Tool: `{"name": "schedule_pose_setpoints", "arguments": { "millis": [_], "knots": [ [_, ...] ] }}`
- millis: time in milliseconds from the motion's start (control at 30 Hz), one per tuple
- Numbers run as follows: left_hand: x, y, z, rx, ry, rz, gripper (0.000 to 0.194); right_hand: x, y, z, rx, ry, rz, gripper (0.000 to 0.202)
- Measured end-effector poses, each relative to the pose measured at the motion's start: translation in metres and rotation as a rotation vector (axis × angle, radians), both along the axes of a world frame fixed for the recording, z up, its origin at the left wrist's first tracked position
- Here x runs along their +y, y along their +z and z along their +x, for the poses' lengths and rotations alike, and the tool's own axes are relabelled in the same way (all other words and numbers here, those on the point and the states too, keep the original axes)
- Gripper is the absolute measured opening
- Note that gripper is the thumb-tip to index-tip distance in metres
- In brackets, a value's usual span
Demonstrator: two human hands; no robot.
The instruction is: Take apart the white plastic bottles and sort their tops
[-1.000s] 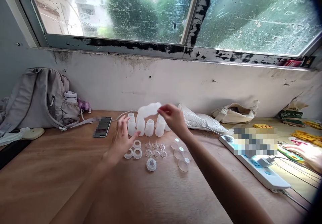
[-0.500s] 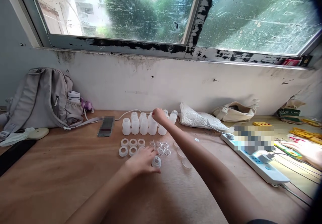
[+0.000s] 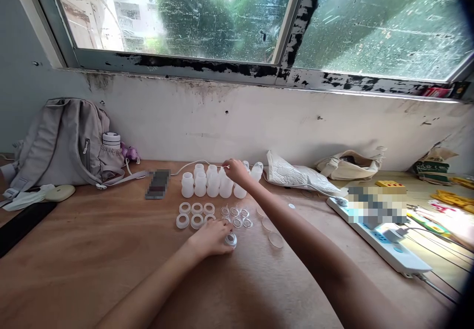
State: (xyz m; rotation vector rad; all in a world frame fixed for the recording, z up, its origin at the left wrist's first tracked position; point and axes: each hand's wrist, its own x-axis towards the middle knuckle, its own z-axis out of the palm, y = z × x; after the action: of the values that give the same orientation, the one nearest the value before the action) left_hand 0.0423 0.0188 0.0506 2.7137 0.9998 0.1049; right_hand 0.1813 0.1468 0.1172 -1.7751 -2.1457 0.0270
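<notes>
My left hand (image 3: 213,237) rests low over the table, its fingers and thumb closed round a small round cap piece (image 3: 231,240). My right hand (image 3: 237,171) is stretched forward over the white plastic bottles (image 3: 212,186), its fingers drawn together at the tops of the bottles. What it holds there is hidden. Several bottles stand upright in two rows. In front of them lie white screw rings (image 3: 182,221). Thin metallic-looking rings (image 3: 237,222) lie beyond my left fingers. Clear thin discs (image 3: 275,240) lie near my right forearm, which hides part of the table.
A phone (image 3: 157,184) lies left of the bottles, near a grey backpack (image 3: 66,141). A white padded pouch (image 3: 292,173) and a cloth bag (image 3: 348,165) lie along the wall. A white power strip (image 3: 385,245) with plugs and cords is on the right.
My left fingers have closed in on the round cap piece. My right hand stays among the bottle tops. The whole view has shifted slightly.
</notes>
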Motion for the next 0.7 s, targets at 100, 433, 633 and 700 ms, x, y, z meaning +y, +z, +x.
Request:
{"name": "schedule_pose_setpoints", "arguments": {
  "millis": [100,433,633,700],
  "knots": [
    [0.005,0.009,-0.008,-0.032,0.064,0.024,0.031,-0.034,-0.004,0.002,0.042,0.094,0.061,0.021],
    [0.015,0.030,-0.029,-0.071,0.259,0.056,0.026,-0.129,-0.055,0.004,0.240,0.331,0.017,0.026],
    [0.000,0.047,-0.028,-0.024,0.288,0.090,0.024,-0.137,-0.057,-0.002,0.397,0.340,-0.042,0.011],
    [-0.005,0.052,-0.027,-0.023,0.283,0.101,0.022,-0.139,-0.054,-0.001,0.455,0.377,-0.078,0.009]
  ]
}}
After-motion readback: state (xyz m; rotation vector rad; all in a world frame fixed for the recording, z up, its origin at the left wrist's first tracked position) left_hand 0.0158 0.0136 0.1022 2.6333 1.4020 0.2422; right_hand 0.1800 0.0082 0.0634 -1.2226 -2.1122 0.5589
